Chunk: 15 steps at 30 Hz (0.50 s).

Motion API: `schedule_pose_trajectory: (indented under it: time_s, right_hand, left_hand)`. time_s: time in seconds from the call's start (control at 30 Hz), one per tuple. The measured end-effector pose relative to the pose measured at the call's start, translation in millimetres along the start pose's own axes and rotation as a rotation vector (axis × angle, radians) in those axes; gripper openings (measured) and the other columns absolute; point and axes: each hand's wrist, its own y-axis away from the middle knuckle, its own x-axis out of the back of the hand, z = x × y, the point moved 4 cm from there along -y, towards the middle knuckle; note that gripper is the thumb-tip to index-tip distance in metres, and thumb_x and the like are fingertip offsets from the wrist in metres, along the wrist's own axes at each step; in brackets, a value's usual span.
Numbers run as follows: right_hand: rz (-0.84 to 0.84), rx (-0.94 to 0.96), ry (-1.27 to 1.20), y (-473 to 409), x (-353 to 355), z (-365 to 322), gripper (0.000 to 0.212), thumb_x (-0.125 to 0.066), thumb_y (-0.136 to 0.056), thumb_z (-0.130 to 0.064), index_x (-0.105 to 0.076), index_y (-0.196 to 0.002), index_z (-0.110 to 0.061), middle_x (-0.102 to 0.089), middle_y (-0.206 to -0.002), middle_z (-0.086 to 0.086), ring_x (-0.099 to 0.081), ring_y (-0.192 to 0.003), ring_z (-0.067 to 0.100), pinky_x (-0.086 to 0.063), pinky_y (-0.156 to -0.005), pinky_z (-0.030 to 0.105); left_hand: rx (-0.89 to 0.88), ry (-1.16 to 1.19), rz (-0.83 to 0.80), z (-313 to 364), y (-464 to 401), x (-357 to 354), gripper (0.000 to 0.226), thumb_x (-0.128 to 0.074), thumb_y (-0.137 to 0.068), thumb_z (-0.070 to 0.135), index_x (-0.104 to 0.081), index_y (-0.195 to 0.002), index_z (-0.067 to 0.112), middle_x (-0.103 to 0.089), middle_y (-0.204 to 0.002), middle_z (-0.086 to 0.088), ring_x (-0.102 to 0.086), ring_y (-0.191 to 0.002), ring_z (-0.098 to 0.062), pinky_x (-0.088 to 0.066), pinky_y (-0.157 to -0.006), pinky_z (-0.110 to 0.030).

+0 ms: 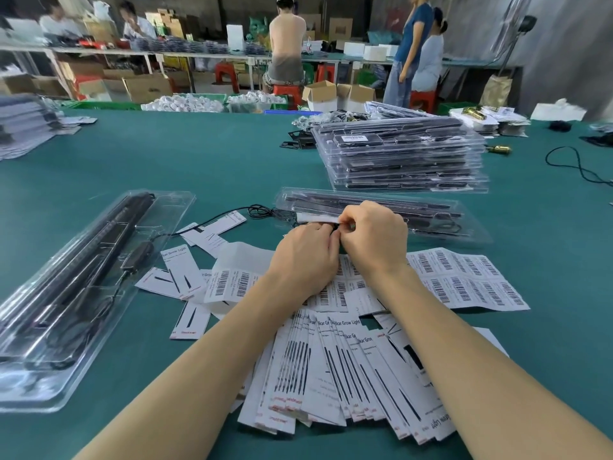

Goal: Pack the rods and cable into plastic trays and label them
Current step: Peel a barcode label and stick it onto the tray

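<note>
Both hands, left hand [303, 252] and right hand [373, 237], pinch a label [316, 219]: thin, floppy, sticky; hold by edges only.

Filled tray [76, 287] at left, tray stack [403, 154] behind right, cards [348, 370] in front, barcode sheet [464, 280] right.

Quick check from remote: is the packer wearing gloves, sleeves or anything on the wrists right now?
No. The left hand and right hand are both bare, with no gloves. Both forearms are uncovered up to the frame edge, so no sleeves show. No watch, bracelet or ring is visible.
</note>
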Motion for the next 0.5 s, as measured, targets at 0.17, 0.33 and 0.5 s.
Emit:
schedule_pose_trajectory:
  time_s: [0.17, 0.33, 0.5]
  right_hand:
    - [-0.046, 0.023, -0.018, 1.4, -7.4, -4.1, 0.012, -0.062, -0.085, -0.01, -0.074, -0.085, -0.014, -0.063, -0.079, 0.003, -0.054, -0.07, 0.027, -0.023, -0.054, 0.03]
    - [-0.102, 0.116, 0.011, 0.9, -4.0, -9.2, 0.016, -0.06, -0.091, -0.017, -0.075, -0.097, -0.019, -0.073, -0.084, 0.002, -0.064, -0.081, 0.028, -0.044, -0.065, 0.033]
    - [-0.181, 0.153, -0.003, 6.0, 3.0, -14.2, 0.02, -0.056, -0.094, -0.018, -0.076, -0.098, -0.02, -0.074, -0.083, 0.001, -0.065, -0.079, 0.026, -0.053, -0.068, 0.037]
  left_hand:
    - [0.016, 0.036, 0.01, -5.6, -1.5, 1.0, 0.032, -0.036, -0.104, 0.026, -0.055, -0.081, 0.015, -0.059, -0.078, -0.002, -0.047, -0.069, -0.026, -0.028, -0.061, -0.035]
    - [-0.019, 0.077, 0.042, -7.6, -1.9, 3.1, 0.029, -0.038, -0.103, 0.021, -0.058, -0.084, 0.013, -0.057, -0.079, 0.001, -0.048, -0.071, -0.023, -0.03, -0.063, -0.035]
    - [-0.054, 0.113, 0.059, -9.4, -4.6, 7.8, 0.029, -0.042, -0.101, 0.018, -0.062, -0.081, 0.012, -0.051, -0.075, 0.004, -0.045, -0.068, -0.021, -0.029, -0.062, -0.033]
